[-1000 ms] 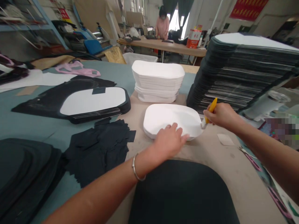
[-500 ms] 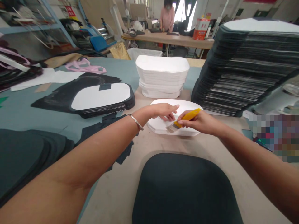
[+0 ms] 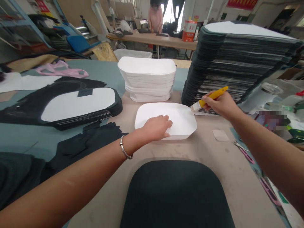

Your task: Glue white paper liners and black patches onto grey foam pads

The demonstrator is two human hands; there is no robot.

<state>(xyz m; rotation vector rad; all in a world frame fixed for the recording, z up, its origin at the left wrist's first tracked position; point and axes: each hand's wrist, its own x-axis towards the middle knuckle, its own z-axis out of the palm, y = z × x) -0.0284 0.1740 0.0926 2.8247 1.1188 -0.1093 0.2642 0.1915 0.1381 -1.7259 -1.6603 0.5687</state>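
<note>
My right hand (image 3: 219, 103) grips a paintbrush (image 3: 215, 94) by its yellow handle. The pale bristles point down and left, by the right end of a low stack of white rounded sheets (image 3: 175, 118). On the left part of that stack lies my left hand (image 3: 158, 127), palm down with fingers loosely spread and nothing in them. A silver bangle circles my left wrist. Closer to me, a large dark rounded panel (image 3: 177, 193) lies flat on the tan board (image 3: 201, 152).
Behind stands a taller white stack (image 3: 148, 79). A high pile of dark panels (image 3: 228, 63) rises at right. At left are a white-topped dark stack (image 3: 78, 104) and black scraps (image 3: 85, 142). Scissors (image 3: 245, 152) and a jar (image 3: 263, 95) lie right. A person (image 3: 155, 19) stands at the far table.
The paintbrush has moved right and up with my right hand, from the middle of the white stack to its right end. My left hand now rests flatter on the sheets. The view has shifted right.
</note>
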